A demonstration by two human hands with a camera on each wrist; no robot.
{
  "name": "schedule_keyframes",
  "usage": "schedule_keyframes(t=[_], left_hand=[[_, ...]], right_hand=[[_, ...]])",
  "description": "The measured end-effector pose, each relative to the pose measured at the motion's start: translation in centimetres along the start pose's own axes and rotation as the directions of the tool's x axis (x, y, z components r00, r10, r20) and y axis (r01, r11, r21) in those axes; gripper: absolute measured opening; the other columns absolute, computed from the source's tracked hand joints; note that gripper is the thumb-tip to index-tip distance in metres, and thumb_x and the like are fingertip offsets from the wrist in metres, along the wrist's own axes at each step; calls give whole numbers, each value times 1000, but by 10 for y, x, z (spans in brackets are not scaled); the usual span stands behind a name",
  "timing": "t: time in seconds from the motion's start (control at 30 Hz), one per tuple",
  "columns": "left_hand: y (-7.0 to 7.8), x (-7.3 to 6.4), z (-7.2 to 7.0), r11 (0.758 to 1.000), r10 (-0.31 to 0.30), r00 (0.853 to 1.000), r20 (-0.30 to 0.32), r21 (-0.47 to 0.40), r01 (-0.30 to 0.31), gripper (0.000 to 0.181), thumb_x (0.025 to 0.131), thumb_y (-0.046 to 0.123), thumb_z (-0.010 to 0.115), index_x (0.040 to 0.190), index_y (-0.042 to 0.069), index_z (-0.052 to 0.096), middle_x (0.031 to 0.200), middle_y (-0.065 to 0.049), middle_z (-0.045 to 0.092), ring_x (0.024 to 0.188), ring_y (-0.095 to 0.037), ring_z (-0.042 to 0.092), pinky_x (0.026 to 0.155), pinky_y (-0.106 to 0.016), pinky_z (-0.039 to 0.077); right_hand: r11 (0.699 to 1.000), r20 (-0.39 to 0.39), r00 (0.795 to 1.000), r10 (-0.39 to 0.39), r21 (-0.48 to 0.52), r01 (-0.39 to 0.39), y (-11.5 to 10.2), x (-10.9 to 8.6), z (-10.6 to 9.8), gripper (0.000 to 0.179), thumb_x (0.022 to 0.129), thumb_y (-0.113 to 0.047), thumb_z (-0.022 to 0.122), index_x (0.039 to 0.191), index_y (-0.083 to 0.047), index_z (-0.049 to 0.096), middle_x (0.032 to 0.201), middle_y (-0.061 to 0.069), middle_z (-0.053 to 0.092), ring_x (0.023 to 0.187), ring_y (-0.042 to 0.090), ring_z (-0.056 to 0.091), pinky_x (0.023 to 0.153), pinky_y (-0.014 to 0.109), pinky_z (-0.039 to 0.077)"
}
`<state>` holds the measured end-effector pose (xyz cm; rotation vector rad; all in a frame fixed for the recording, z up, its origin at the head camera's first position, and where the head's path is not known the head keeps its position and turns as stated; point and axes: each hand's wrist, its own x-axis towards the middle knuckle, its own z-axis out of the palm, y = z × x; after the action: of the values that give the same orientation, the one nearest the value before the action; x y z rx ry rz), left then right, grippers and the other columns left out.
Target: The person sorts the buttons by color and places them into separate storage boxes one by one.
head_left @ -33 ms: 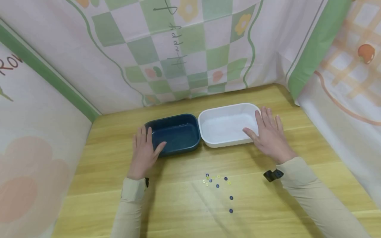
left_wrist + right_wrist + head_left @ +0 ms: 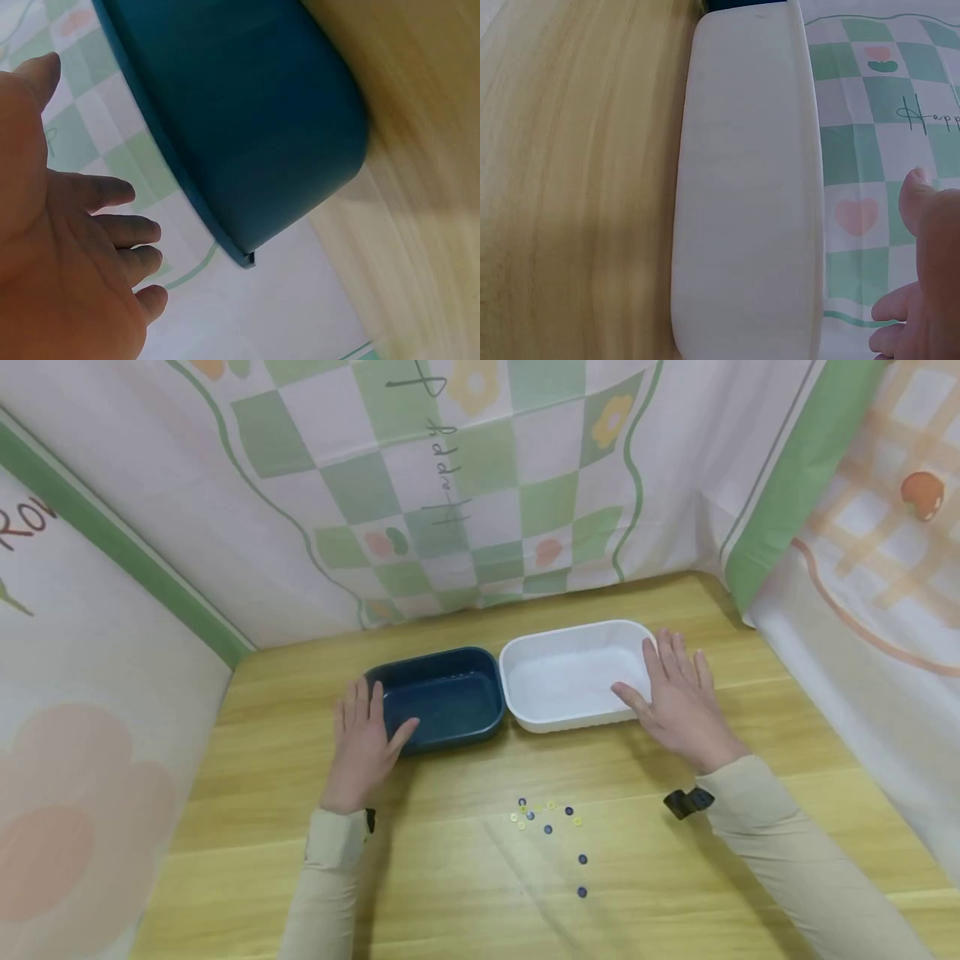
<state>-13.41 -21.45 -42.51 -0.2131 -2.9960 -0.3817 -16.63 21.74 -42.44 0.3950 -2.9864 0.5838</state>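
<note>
A dark blue tray (image 2: 450,702) and a white tray (image 2: 570,727) stand side by side on the table, their near ends touching or almost so. My left hand (image 2: 360,747), fingers spread, hovers over the blue tray's left end; the left wrist view shows a gap between its fingers and the rim (image 2: 180,169). Over the right end of the white tray is my right hand (image 2: 682,706), thumb out to the left and fingers extended. The right wrist view shows that hand above the tray's side wall (image 2: 746,187). Neither hand holds anything.
Several small dark blue round pieces (image 2: 582,859) and small yellow ring-like pieces (image 2: 577,822) lie scattered on the wooden table (image 2: 262,827) between the forearms. A checked curtain (image 2: 480,518) hangs behind the trays, with more cloth at both sides.
</note>
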Motion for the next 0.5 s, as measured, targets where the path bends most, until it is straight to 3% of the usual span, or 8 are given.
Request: schedule_keyframes(t=[0.17,0.33,0.5], left_hand=[[-1,-1,4,1000,-7,1000,15,0,7,86,93,61,37,149,-1,16,154,-24,7,142,-34,-4,111,-55,3],[2,4,5,998,-19,1000,6,-54,19,86,93,61,37,150,0,13,154,-23,4,141,-32,-7,112,-54,0],[-1,5,3,991,-42,999,-26,-125,38,87,93,60,39,150,1,9,155,-20,-5,141,-29,-12,111,-54,-1]], right_hand=[[1000,15,1000,5,21,-5,3,2,5,81,98,-54,30,149,3,1,151,13,-21,137,24,-23,107,50,-18],[999,0,1000,6,41,-6,9,12,-1,81,98,-53,30,149,2,-2,152,12,-20,137,25,-23,107,50,-18],[999,-55,998,-30,27,31,-9,16,-10,81,98,-51,35,150,-1,-3,153,12,-18,138,27,-20,109,49,-16]])
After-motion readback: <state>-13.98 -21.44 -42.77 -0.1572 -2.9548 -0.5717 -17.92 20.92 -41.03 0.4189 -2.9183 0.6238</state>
